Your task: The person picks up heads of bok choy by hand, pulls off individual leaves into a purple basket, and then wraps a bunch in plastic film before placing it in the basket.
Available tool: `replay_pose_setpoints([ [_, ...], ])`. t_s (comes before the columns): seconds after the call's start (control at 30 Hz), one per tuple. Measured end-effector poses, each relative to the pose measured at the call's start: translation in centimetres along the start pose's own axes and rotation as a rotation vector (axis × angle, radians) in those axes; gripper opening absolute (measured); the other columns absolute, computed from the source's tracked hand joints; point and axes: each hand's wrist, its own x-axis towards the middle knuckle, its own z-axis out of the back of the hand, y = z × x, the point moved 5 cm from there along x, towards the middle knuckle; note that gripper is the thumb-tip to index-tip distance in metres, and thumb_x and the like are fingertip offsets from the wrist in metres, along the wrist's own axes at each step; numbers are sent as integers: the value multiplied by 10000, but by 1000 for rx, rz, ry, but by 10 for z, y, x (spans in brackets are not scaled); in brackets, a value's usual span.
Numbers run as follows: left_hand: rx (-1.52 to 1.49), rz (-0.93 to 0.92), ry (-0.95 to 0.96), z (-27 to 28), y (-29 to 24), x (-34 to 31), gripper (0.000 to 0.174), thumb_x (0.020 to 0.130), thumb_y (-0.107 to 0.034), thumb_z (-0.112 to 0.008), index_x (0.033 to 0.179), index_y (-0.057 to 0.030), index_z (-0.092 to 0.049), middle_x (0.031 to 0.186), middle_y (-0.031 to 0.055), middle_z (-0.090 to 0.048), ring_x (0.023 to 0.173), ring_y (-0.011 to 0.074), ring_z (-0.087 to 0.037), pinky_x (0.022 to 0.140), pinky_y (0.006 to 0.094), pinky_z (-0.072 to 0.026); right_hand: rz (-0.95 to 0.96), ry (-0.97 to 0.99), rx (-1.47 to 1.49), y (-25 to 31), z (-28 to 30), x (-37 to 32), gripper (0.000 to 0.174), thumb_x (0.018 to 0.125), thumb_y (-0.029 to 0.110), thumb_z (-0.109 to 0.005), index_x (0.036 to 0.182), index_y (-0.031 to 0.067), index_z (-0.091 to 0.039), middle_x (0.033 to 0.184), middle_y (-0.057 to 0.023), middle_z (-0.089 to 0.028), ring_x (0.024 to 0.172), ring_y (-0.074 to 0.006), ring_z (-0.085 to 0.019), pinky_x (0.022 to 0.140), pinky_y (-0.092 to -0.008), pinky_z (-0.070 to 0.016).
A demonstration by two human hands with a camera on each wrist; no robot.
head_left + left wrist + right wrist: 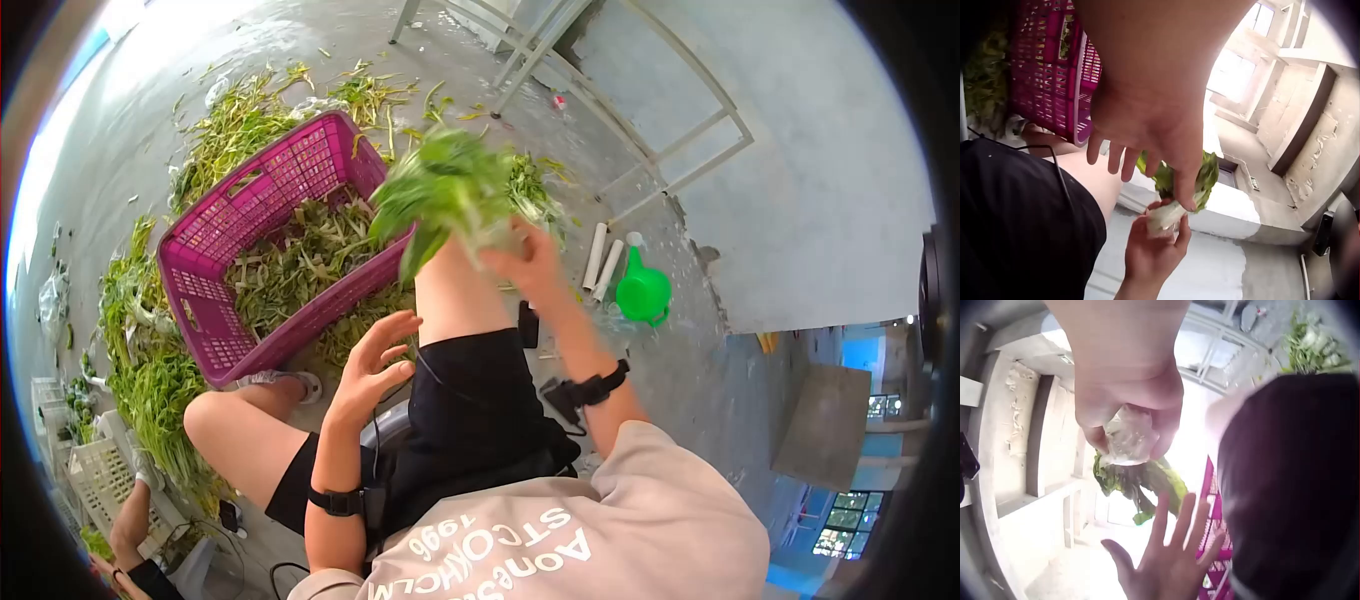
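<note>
My right hand (525,265) grips a leafy green vegetable (440,190) by its pale base, and its leaves spread out over my knee, blurred in the head view. The right wrist view shows the whitish base (1129,437) between thumb and fingers, leaves beyond it. My left hand (370,370) holds nothing; its fingers are spread in front of my thigh. In the left wrist view the left hand (1147,131) overlaps the vegetable's leaves. A magenta plastic basket (215,215) stands left of the vegetable, with limp greens (305,260) lying in it.
Piles of leafy greens (150,370) lie around the basket. At right, a green plastic scoop-like vessel (643,290) and two white tubes (594,256) are on the floor. A metal frame (690,170) stands at the wall. Another person's arm (130,525) shows lower left by a white crate (105,480).
</note>
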Motion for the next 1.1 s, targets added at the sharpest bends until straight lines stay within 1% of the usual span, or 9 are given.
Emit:
replay_pose_setpoints([
  [0.07, 12, 80, -75, 6, 1, -10, 603, 859, -312, -764, 1361, -62, -545, 1330, 106, -613, 1298, 211, -526, 1083, 379, -381, 43, -136, -166, -3, 32, 10, 460, 799, 192, -785, 1196, 8, -643, 1039, -90, -708, 924, -142, -659, 827, -300, -506],
  [0.37, -95, 127, -215, 26, 36, 12, 337, 929, -141, -665, 1236, -15, -606, 1124, 91, -699, 1057, 178, -642, 949, 322, -465, 41, -457, -377, -89, 166, 75, 379, 806, 229, -771, 1084, -14, -687, 909, -108, -728, 805, -168, -670, 726, -310, -510],
  [0.5, -84, 201, -270, 33, 51, 16, 318, 943, -167, -649, 1222, -18, -614, 1098, 96, -708, 1032, 178, -654, 921, 314, -468, -39, -475, -374, -161, 211, 97, 439, 798, 264, -783, 1124, -14, -682, 1019, -137, -733, 928, -212, -692, 832, -333, -515],
  [0.6, -97, 281, -338, 40, 63, 21, 286, 961, -192, -633, 1194, -26, -631, 1065, 91, -716, 984, 180, -673, 884, 293, -472, -113, -718, -733, -223, 238, 88, 463, 802, 261, -781, 1163, -10, -680, 1140, -173, -712, 1056, -264, -680, 924, -366, -506],
  [0.67, -103, 296, -380, 47, 60, 26, 277, 964, -195, -629, 1185, -28, -633, 1054, 88, -717, 971, 177, -676, 869, 288, -478, -367, -694, -654, -250, 237, 78, 475, 820, 254, -760, 1205, -8, -667, 1222, -201, -677, 1150, -307, -645, 984, -389, -487],
  [0.77, -162, 282, -484, 70, 58, 24, 246, 970, -204, -624, 1149, -36, -635, 1019, 74, -716, 923, 171, -684, 819, 282, -500, -374, -577, -513, -277, 220, 71, 470, 830, 241, -746, 1227, 5, -661, 1185, -160, -700, 1050, -292, -683, 899, -376, -531],
  [0.83, -143, 227, -530, 90, 39, 29, 254, 964, -217, -634, 1142, -37, -630, 988, 67, -711, 913, 176, -685, 815, 286, -507, -460, -508, -336, -264, 209, 76, 370, 892, 224, -704, 1200, 21, -673, 1133, -82, -703, 982, -175, -677, 686, -302, -562],
  [0.97, 11, 41, -615, 157, -38, 33, 253, 959, -181, -627, 1138, -7, -589, 971, 91, -678, 882, 191, -673, 789, 304, -543, -366, -426, -166, -214, 182, 128, 238, 935, 176, -639, 1130, 55, -702, 993, -35, -722, 839, -126, -691, 671, -268, -544],
  [1.1, 61, -252, -793, 249, -128, 13, 303, 976, -180, -602, 1201, 16, -550, 1039, 104, -667, 903, 202, -672, 792, 316, -566, -230, -219, -253, -92, 107, 198, 236, 962, 204, -623, 1133, 58, -693, 987, -39, -719, 834, -125, -691, 683, -269, -547],
])
